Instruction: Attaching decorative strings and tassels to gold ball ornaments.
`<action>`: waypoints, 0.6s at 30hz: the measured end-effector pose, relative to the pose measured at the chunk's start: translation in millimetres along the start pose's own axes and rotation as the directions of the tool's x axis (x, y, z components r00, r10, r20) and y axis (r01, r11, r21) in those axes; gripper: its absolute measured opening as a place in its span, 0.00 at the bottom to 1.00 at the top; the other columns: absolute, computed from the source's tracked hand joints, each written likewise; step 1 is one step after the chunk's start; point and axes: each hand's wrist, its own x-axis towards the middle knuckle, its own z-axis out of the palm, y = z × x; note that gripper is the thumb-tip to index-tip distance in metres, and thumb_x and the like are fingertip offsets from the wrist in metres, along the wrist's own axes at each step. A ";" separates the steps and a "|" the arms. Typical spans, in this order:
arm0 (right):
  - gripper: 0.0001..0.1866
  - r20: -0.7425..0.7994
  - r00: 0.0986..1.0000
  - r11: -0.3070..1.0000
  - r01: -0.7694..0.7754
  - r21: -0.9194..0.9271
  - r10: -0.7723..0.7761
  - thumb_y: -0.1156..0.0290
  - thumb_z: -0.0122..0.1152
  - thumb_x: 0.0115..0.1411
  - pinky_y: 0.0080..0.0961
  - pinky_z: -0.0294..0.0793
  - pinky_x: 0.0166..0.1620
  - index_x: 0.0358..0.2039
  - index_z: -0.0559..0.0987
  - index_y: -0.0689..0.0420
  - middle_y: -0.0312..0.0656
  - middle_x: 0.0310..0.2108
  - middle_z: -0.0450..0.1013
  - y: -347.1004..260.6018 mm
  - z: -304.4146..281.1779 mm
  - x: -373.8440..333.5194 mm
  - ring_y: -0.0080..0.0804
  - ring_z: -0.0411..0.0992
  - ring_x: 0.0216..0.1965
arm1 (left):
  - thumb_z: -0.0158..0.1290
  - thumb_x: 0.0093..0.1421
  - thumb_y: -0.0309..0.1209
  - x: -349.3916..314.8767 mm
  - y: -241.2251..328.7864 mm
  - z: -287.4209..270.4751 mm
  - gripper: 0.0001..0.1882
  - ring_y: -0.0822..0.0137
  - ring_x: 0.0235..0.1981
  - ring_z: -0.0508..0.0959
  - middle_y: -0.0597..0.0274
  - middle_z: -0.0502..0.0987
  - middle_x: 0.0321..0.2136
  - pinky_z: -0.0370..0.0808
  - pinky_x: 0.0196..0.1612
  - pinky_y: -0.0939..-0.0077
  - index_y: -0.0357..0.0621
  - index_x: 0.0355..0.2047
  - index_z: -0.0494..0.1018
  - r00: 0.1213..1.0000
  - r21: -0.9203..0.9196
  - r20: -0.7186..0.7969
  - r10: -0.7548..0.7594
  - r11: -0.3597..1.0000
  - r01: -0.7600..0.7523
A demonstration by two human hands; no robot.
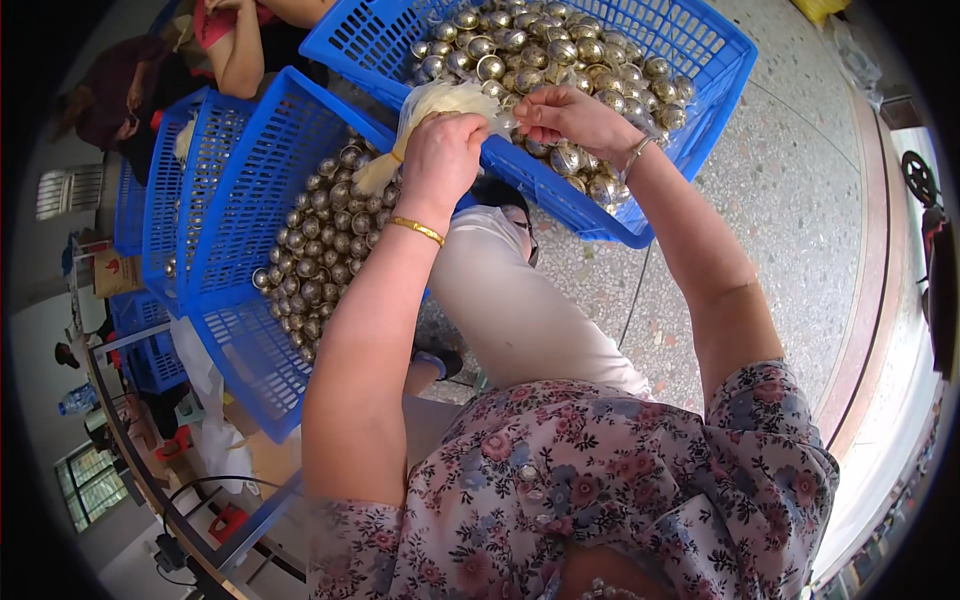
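Note:
My left hand (445,155) is closed round a bundle of thin, pale plastic bags (440,100), gathered by a band with its narrow end hanging below my fingers. To its right, my right hand (580,122) pinches a bit of thin clear plastic (506,118) between thumb and fingers. Both hands are above the adjoining rims of two blue baskets. Many shiny gold-silver balls (490,67) fill the far basket (722,100), beneath and beyond my right hand. More balls (335,220) lie in the left basket (235,215), beside my left forearm.
Another blue basket (165,200) stands farther left. At the upper left sit other people, one with a bare arm (238,60) showing. Speckled floor (790,200) spreads to the right, with a wheel (918,180) near the rim. A metal-framed table (130,420) stands lower left.

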 end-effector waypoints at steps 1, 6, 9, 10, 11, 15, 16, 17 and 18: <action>0.11 -0.001 1.000 1.000 -0.001 0.003 0.001 0.64 0.52 0.61 0.12 0.66 0.32 0.34 0.75 0.58 0.31 0.29 0.73 0.8 1.1 0.9 0.15 0.66 0.27 | 0.55 0.50 0.27 -0.1 -3.2 2.3 0.07 0.60 0.28 0.78 0.51 0.77 0.27 0.74 0.31 0.73 0.41 0.31 0.76 1.000 0.000 0.003 0.001 1.000 -0.001; 0.12 -0.010 0.999 0.999 -0.034 -0.012 0.034 0.63 0.54 0.59 0.12 0.67 0.32 0.37 0.75 0.58 0.31 0.27 0.72 9.3 -6.9 3.3 0.16 0.67 0.28 | 0.55 0.49 0.28 1.5 -6.5 3.5 0.07 0.63 0.19 0.76 0.52 0.76 0.19 0.72 0.26 0.75 0.39 0.29 0.77 0.972 -0.206 -0.017 -0.233 0.952 0.224; 0.15 -0.199 0.954 0.960 0.179 -0.217 -0.222 0.63 0.60 0.55 0.14 0.68 0.32 0.38 0.75 0.59 0.31 0.26 0.71 13.3 3.1 2.0 0.17 0.67 0.29 | 0.56 0.49 0.27 2.7 -6.4 2.7 0.07 0.67 0.17 0.74 0.53 0.76 0.18 0.70 0.24 0.77 0.39 0.29 0.77 0.964 -0.229 -0.031 -0.263 0.941 0.249; 0.15 -0.198 0.954 0.960 0.181 -0.213 -0.223 0.63 0.60 0.55 0.14 0.68 0.32 0.38 0.75 0.59 0.31 0.26 0.71 8.7 6.5 0.0 0.17 0.67 0.29 | 0.56 0.49 0.27 2.7 -6.7 2.5 0.06 0.70 0.16 0.73 0.54 0.75 0.17 0.70 0.23 0.78 0.39 0.28 0.77 0.959 -0.251 -0.038 -0.281 0.931 0.263; 0.16 -0.245 0.941 0.953 0.171 -0.252 -0.234 0.63 0.62 0.53 0.15 0.68 0.32 0.38 0.75 0.59 0.32 0.27 0.71 2.1 8.9 -2.4 0.17 0.67 0.29 | 0.56 0.49 0.27 2.4 -6.9 2.1 0.06 0.70 0.16 0.73 0.54 0.75 0.17 0.70 0.23 0.78 0.39 0.28 0.77 0.959 -0.247 -0.037 -0.281 0.932 0.264; 0.18 -0.228 0.944 0.938 0.163 -0.307 -0.239 0.63 0.66 0.49 0.15 0.68 0.32 0.37 0.76 0.59 0.33 0.27 0.71 -9.1 20.7 0.6 0.17 0.67 0.28 | 0.56 0.50 0.27 1.6 -3.4 -1.0 0.07 0.73 0.15 0.72 0.55 0.75 0.17 0.69 0.22 0.79 0.38 0.29 0.77 0.961 -0.193 -0.023 -0.274 0.945 0.264; 0.13 -0.226 0.956 0.966 0.139 -0.217 -0.189 0.66 0.64 0.51 0.14 0.68 0.31 0.34 0.77 0.59 0.32 0.25 0.72 -9.9 24.9 1.4 0.16 0.67 0.27 | 0.56 0.50 0.27 2.5 -2.6 -1.3 0.07 0.74 0.15 0.72 0.56 0.76 0.17 0.69 0.22 0.79 0.37 0.29 0.77 0.961 -0.179 -0.012 -0.276 0.946 0.270; 0.13 -0.229 0.955 0.966 0.139 -0.217 -0.189 0.66 0.64 0.51 0.14 0.68 0.31 0.34 0.77 0.59 0.32 0.25 0.72 -3.0 23.5 4.8 0.16 0.67 0.27 | 0.56 0.50 0.27 2.8 -3.1 -0.4 0.07 0.74 0.15 0.72 0.56 0.76 0.17 0.69 0.22 0.79 0.37 0.29 0.77 0.962 -0.179 -0.011 -0.273 0.947 0.267; 0.11 -0.219 0.953 0.970 0.174 -0.169 -0.209 0.68 0.63 0.51 0.16 0.69 0.30 0.32 0.77 0.60 0.33 0.24 0.72 3.2 24.2 11.0 0.16 0.67 0.26 | 0.56 0.51 0.27 2.4 -4.3 -0.7 0.07 0.73 0.16 0.73 0.57 0.76 0.17 0.70 0.23 0.79 0.37 0.29 0.77 0.960 -0.197 -0.003 -0.281 0.941 0.275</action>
